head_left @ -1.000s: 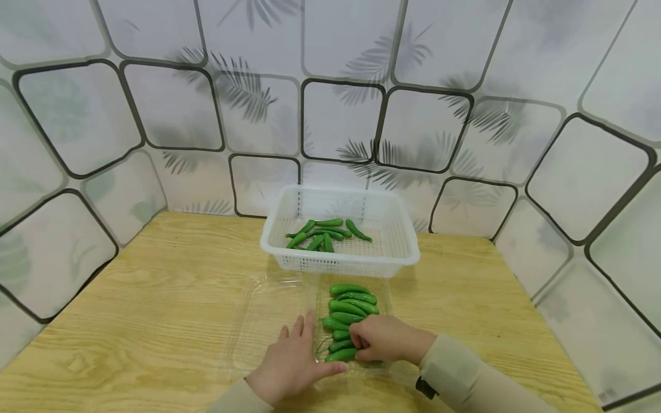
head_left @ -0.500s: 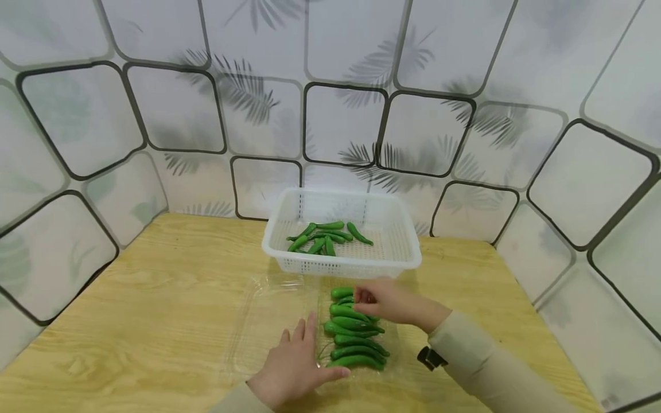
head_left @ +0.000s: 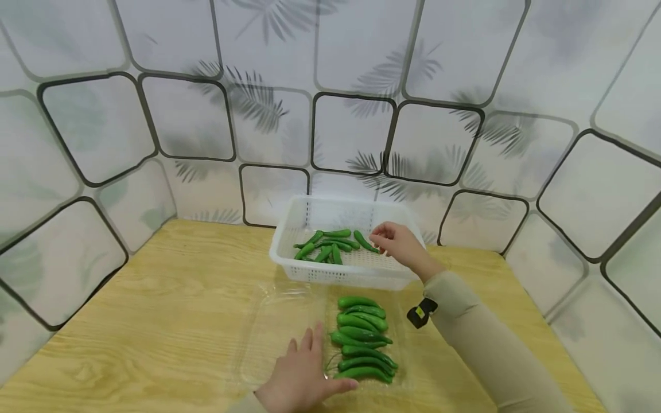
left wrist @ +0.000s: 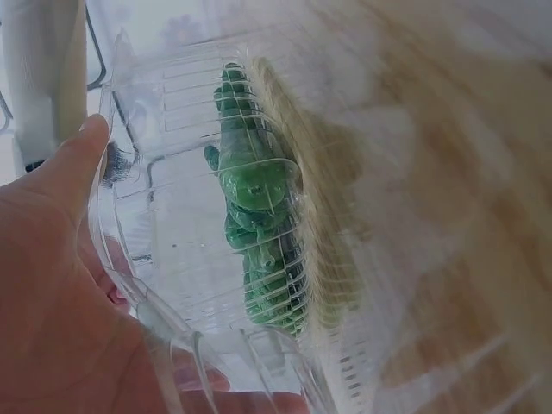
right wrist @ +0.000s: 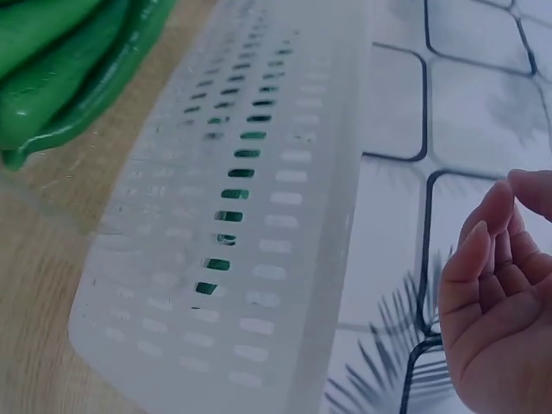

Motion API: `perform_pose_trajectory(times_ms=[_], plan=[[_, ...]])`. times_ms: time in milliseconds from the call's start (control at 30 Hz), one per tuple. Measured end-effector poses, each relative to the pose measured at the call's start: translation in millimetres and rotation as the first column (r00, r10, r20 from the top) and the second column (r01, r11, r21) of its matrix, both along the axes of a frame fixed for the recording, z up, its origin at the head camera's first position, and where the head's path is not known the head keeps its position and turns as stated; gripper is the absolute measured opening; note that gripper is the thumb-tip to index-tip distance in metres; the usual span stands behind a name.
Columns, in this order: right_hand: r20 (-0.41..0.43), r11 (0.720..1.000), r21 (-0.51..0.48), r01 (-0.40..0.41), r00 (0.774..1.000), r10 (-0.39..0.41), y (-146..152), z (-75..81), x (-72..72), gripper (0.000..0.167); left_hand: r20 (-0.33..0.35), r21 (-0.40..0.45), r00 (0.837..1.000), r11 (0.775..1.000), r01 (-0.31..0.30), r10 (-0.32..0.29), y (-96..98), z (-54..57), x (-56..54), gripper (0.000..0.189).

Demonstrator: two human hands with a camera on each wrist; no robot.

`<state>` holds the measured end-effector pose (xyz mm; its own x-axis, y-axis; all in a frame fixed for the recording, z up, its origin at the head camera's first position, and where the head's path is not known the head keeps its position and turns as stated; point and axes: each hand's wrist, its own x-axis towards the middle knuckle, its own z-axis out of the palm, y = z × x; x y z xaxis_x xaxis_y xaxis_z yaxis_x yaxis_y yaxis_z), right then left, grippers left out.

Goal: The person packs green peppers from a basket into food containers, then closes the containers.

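Observation:
A clear plastic clamshell box (head_left: 265, 332) lies unfolded on the table. Its right half holds a column of green chili peppers (head_left: 361, 335), laid crosswise. My left hand (head_left: 304, 373) rests along the box's middle fold, fingers spread, thumb pointing right; the left wrist view shows the clear wall beside the palm. Over the right part of a white perforated basket (head_left: 341, 277), my right hand (head_left: 400, 244) hovers with loosely bent fingers and nothing in them. Closest to those fingertips is a single pepper (head_left: 364, 241). More peppers (head_left: 325, 248) are bunched in the basket's left part.
The light wooden table (head_left: 181, 304) is bounded by a patterned wall covering (head_left: 273, 126) at the back and sides. The basket stands near the back, just behind the box. A dark wrist camera (head_left: 422, 312) sits on the right sleeve.
My right hand has left the peppers in the box, moving away from me and up over the basket. The left hand has stayed at the fold. The view has shifted slightly.

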<state>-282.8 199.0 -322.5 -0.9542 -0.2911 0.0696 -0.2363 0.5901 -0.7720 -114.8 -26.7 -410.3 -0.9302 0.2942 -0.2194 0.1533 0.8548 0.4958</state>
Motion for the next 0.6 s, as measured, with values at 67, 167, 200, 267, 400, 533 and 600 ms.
perform_pose_trajectory(times_ms=[67,167,200,267,400,533,600], plan=[[0.031,0.999,-0.032,0.031,0.999,-0.03,4,-1.1,-9.9,0.025,0.018,-0.003,1.0,1.0,0.001,-0.001,0.4,0.0,-0.9,0.118],[0.06,0.997,-0.051,0.058,0.997,-0.055,7,-2.1,-23.0,0.026,0.033,-0.003,0.999,1.0,0.002,-0.002,-0.2,0.5,-1.7,0.118],[0.071,0.996,-0.05,0.067,0.995,-0.064,7,-2.2,-27.2,0.026,0.033,-0.007,0.999,1.0,0.002,-0.002,-0.4,0.6,-2.0,0.118],[0.09,0.995,-0.057,0.084,0.993,-0.079,9,-2.5,-35.2,0.028,0.032,-0.007,0.999,1.0,0.002,-0.002,-0.4,0.4,-2.2,0.118],[0.139,0.986,-0.101,0.132,0.983,-0.117,12,-1.9,-48.0,0.029,0.017,-0.009,1.0,1.0,0.003,-0.002,0.6,-1.2,-2.3,0.119],[0.17,0.982,-0.119,0.149,0.977,-0.128,13,-1.6,-55.2,0.029,0.011,-0.004,1.0,1.0,0.005,-0.005,1.8,-3.6,-2.8,0.118],[0.181,0.983,-0.108,0.149,0.975,-0.128,13,-2.5,-57.2,0.029,0.009,-0.001,1.0,1.0,0.005,-0.005,2.1,-4.8,-2.6,0.118]])
